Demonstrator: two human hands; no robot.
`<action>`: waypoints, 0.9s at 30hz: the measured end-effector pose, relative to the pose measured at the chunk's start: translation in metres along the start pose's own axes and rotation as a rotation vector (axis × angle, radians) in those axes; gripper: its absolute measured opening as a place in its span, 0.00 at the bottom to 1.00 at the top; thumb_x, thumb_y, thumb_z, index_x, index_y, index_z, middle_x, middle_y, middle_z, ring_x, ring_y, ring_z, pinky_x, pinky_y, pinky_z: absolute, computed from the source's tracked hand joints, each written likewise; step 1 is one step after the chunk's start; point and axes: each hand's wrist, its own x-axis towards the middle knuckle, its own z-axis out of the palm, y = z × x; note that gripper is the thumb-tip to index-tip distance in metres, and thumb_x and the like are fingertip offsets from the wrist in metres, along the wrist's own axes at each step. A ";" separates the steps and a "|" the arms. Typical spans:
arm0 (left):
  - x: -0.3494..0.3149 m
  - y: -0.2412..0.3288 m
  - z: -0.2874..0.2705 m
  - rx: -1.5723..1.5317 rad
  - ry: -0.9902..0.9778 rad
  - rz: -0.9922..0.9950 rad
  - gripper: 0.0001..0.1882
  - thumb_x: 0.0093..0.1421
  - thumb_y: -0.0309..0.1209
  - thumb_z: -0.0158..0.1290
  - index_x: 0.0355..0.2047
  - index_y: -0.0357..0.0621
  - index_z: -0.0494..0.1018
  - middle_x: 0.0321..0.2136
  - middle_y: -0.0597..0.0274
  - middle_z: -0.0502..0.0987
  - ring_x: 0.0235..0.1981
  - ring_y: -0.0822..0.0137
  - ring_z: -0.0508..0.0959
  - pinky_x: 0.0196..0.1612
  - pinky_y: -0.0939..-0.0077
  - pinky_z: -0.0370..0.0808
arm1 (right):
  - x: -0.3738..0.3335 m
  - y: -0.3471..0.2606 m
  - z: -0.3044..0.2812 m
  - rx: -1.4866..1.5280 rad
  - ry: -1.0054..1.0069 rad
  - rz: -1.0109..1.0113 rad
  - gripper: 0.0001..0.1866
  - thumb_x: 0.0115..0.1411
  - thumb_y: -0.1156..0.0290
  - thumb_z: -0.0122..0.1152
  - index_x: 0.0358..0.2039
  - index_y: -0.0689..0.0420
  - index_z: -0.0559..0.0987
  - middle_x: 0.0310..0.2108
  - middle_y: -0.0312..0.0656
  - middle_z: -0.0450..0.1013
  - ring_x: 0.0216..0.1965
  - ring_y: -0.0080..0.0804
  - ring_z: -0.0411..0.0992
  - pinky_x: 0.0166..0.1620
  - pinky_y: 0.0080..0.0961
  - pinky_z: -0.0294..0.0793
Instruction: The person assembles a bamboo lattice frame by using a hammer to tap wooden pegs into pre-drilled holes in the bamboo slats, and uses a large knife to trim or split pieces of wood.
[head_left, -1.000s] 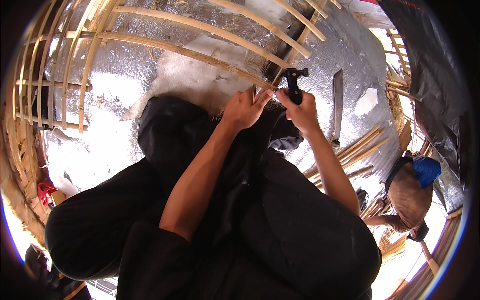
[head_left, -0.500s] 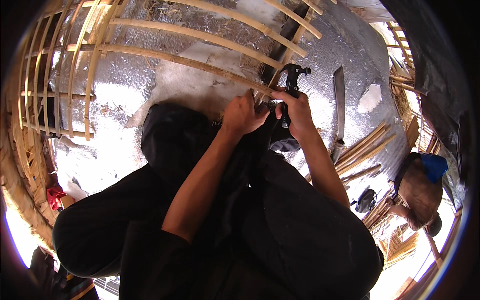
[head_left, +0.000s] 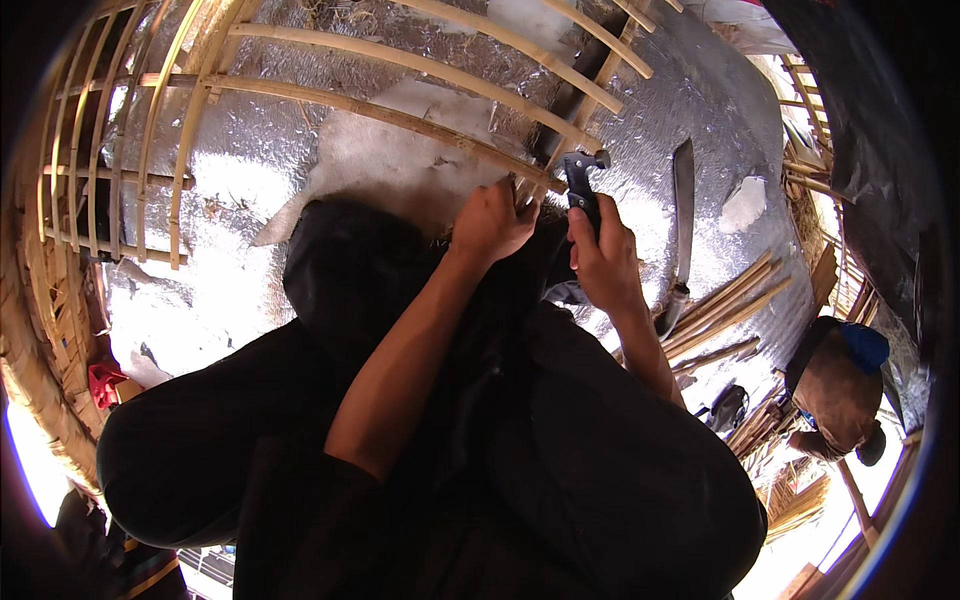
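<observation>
My right hand (head_left: 605,255) is wrapped round the handle of a black claw hammer (head_left: 580,180). The hammer's head is raised beside the end of a long bamboo slat (head_left: 390,117). My left hand (head_left: 490,225) is closed at the near end of a bamboo bar (head_left: 553,155) that crosses under the slat ends. The fingers hide most of that end, and I cannot make out whether a nail is there. Slats and bar belong to an open bamboo lattice, which reaches away to the left and far side. My crossed legs, in dark trousers, lie just below both hands.
A long-bladed machete (head_left: 684,215) lies on the silvery sheet (head_left: 640,130) to the right. Near its handle are loose bamboo strips (head_left: 725,305) and a small black object (head_left: 729,408). Another person (head_left: 838,390) bends over at the far right. A woven wall (head_left: 50,340) curves along the left.
My right hand has drawn the hammer slightly right and down, away from my left hand and the slat end, and the hammer's head has turned. My left hand has stayed nearly in place.
</observation>
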 end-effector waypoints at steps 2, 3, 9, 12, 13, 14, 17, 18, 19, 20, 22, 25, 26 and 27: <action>-0.005 0.005 0.004 0.033 0.016 -0.029 0.16 0.53 0.35 0.66 0.36 0.39 0.74 0.21 0.49 0.76 0.21 0.41 0.79 0.26 0.50 0.78 | -0.002 -0.003 0.000 -0.162 0.002 -0.061 0.17 0.73 0.63 0.51 0.50 0.66 0.70 0.29 0.61 0.76 0.34 0.66 0.76 0.36 0.53 0.72; -0.006 0.005 0.005 -0.005 -0.028 -0.116 0.14 0.56 0.35 0.64 0.37 0.42 0.76 0.24 0.51 0.76 0.21 0.43 0.79 0.25 0.52 0.78 | -0.001 -0.007 0.000 -0.212 0.007 -0.128 0.17 0.72 0.62 0.52 0.49 0.66 0.69 0.31 0.65 0.76 0.37 0.69 0.76 0.38 0.57 0.71; -0.009 -0.007 0.016 0.040 -0.182 -0.123 0.09 0.59 0.34 0.62 0.38 0.47 0.79 0.26 0.54 0.77 0.21 0.50 0.80 0.25 0.58 0.79 | -0.003 -0.019 -0.011 -0.444 -0.074 -0.202 0.16 0.72 0.63 0.52 0.49 0.65 0.69 0.32 0.66 0.76 0.37 0.69 0.75 0.39 0.58 0.71; -0.007 -0.005 0.017 0.053 -0.217 -0.129 0.08 0.59 0.34 0.61 0.36 0.46 0.79 0.26 0.55 0.76 0.21 0.50 0.80 0.25 0.58 0.79 | -0.004 -0.021 -0.009 -0.402 -0.031 -0.210 0.17 0.72 0.64 0.52 0.51 0.66 0.68 0.32 0.66 0.76 0.37 0.70 0.75 0.38 0.58 0.72; -0.008 -0.003 0.015 0.059 -0.232 -0.147 0.09 0.59 0.34 0.61 0.36 0.45 0.79 0.26 0.54 0.76 0.21 0.49 0.80 0.25 0.57 0.79 | -0.004 -0.020 -0.007 -0.368 -0.013 -0.211 0.17 0.72 0.64 0.52 0.51 0.66 0.67 0.32 0.66 0.76 0.37 0.71 0.75 0.38 0.58 0.72; -0.009 -0.002 0.014 0.065 -0.245 -0.167 0.09 0.59 0.35 0.61 0.36 0.44 0.78 0.26 0.53 0.77 0.21 0.48 0.81 0.26 0.56 0.79 | -0.005 -0.020 -0.004 -0.334 0.004 -0.213 0.18 0.72 0.65 0.52 0.52 0.66 0.67 0.32 0.66 0.76 0.37 0.71 0.75 0.37 0.58 0.71; -0.001 0.006 0.007 0.000 -0.267 -0.273 0.14 0.58 0.38 0.62 0.35 0.41 0.78 0.26 0.45 0.79 0.26 0.41 0.82 0.31 0.51 0.80 | -0.008 -0.014 0.004 -0.258 0.108 -0.256 0.18 0.72 0.66 0.51 0.52 0.67 0.66 0.31 0.66 0.75 0.35 0.72 0.74 0.36 0.59 0.71; 0.008 0.014 -0.002 -0.076 -0.283 -0.349 0.16 0.57 0.41 0.62 0.34 0.38 0.77 0.26 0.41 0.80 0.28 0.38 0.82 0.34 0.50 0.81 | -0.010 -0.015 0.002 -0.248 0.117 -0.243 0.17 0.72 0.66 0.51 0.52 0.67 0.65 0.31 0.67 0.75 0.35 0.72 0.74 0.36 0.59 0.71; 0.010 0.014 -0.007 -0.141 -0.290 -0.430 0.19 0.55 0.43 0.63 0.32 0.36 0.76 0.26 0.36 0.81 0.31 0.35 0.83 0.38 0.48 0.82 | -0.011 -0.018 0.003 -0.233 0.117 -0.240 0.17 0.72 0.66 0.51 0.51 0.67 0.65 0.31 0.67 0.75 0.35 0.72 0.74 0.36 0.60 0.71; 0.011 0.013 -0.010 -0.151 -0.297 -0.447 0.19 0.55 0.43 0.63 0.32 0.36 0.76 0.26 0.36 0.81 0.31 0.36 0.83 0.37 0.48 0.82 | -0.011 -0.020 0.004 -0.219 0.119 -0.237 0.16 0.72 0.67 0.50 0.50 0.67 0.64 0.30 0.67 0.75 0.34 0.73 0.74 0.36 0.60 0.71; 0.015 0.015 -0.014 -0.191 -0.315 -0.473 0.20 0.56 0.43 0.62 0.33 0.35 0.76 0.26 0.36 0.81 0.31 0.36 0.83 0.37 0.48 0.82 | -0.012 -0.016 0.006 -0.301 0.050 -0.178 0.16 0.72 0.66 0.50 0.48 0.67 0.63 0.29 0.68 0.75 0.34 0.73 0.74 0.37 0.60 0.71; 0.019 0.024 -0.025 -0.158 -0.392 -0.521 0.19 0.59 0.39 0.61 0.40 0.33 0.75 0.24 0.40 0.80 0.30 0.37 0.82 0.36 0.48 0.81 | -0.015 -0.022 0.006 -0.364 -0.054 -0.056 0.16 0.73 0.65 0.49 0.46 0.66 0.62 0.26 0.68 0.74 0.34 0.74 0.74 0.37 0.62 0.71; 0.018 0.025 -0.023 -0.146 -0.370 -0.504 0.19 0.59 0.40 0.61 0.39 0.34 0.76 0.24 0.40 0.80 0.30 0.37 0.82 0.36 0.48 0.81 | -0.015 -0.024 0.005 -0.374 -0.088 -0.010 0.16 0.73 0.64 0.48 0.45 0.66 0.61 0.25 0.69 0.73 0.34 0.74 0.74 0.37 0.62 0.71; 0.016 0.026 -0.021 -0.133 -0.342 -0.488 0.19 0.58 0.40 0.62 0.38 0.34 0.76 0.24 0.39 0.80 0.30 0.38 0.83 0.35 0.48 0.81 | -0.014 -0.021 0.006 -0.411 -0.062 -0.063 0.17 0.74 0.62 0.47 0.44 0.67 0.61 0.22 0.66 0.73 0.29 0.69 0.76 0.34 0.58 0.73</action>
